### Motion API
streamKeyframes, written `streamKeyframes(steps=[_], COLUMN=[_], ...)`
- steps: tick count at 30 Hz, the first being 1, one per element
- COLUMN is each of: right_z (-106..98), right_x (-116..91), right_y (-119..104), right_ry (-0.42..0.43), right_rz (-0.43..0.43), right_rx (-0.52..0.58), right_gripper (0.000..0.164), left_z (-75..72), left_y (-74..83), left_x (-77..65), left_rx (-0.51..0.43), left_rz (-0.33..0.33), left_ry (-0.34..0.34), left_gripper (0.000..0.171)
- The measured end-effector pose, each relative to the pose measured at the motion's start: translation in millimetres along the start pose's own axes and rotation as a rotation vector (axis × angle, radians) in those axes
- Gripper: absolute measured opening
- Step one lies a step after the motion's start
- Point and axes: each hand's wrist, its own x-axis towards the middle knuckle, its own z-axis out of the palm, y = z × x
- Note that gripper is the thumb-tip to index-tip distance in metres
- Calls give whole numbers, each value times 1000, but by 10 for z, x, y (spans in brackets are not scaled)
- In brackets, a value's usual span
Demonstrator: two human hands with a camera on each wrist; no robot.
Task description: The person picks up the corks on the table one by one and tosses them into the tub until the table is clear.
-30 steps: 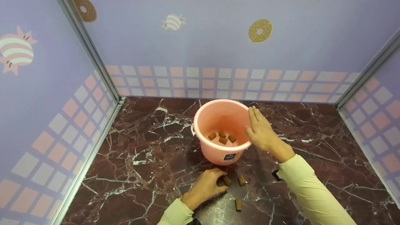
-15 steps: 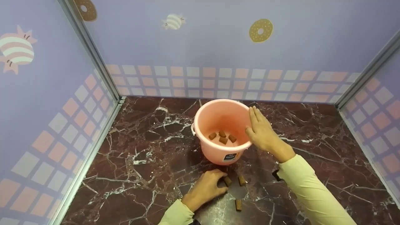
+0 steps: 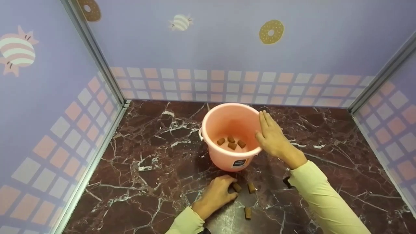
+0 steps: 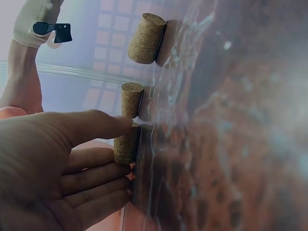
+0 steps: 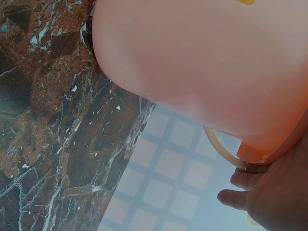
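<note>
A pink bucket (image 3: 224, 159) stands upright on the dark marbled surface, with several corks (image 3: 232, 146) lying inside. My right hand (image 3: 274, 138) rests on the bucket's right rim, fingers straight along it and the thumb at the rim. Just in front of the bucket, my left hand (image 3: 216, 193) is at a cork (image 3: 236, 187) on the surface, its thumb and fingers on either side. In the left wrist view, the thumb overlaps this cork (image 4: 126, 149) and the other fingers lie mostly straight; whether they press it cannot be told.
Two more corks lie on the surface to the right of my left hand: one nearby (image 3: 251, 187) and one closer to me (image 3: 248, 213). Patterned lilac walls (image 3: 208, 48) enclose the back and both sides. The bucket's handle (image 5: 224, 149) hangs at its far side in the right wrist view.
My left hand and forearm have shifted very slightly to the right, staying at the same cork. The right hand, bucket and other corks have not visibly moved.
</note>
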Motion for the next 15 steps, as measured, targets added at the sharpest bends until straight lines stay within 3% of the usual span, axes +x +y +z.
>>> streamKeyframes(steps=[8, 15], right_z=[5, 10], right_x=[10, 12], right_y=[5, 6], right_ry=[-4, 1], right_rz=[4, 0], right_rx=[10, 10], right_gripper=[74, 75], left_z=[27, 41], left_y=[16, 25], left_x=[-10, -13], left_rx=[18, 24], left_rz=[18, 11], left_ry=[44, 45], left_gripper=[32, 33])
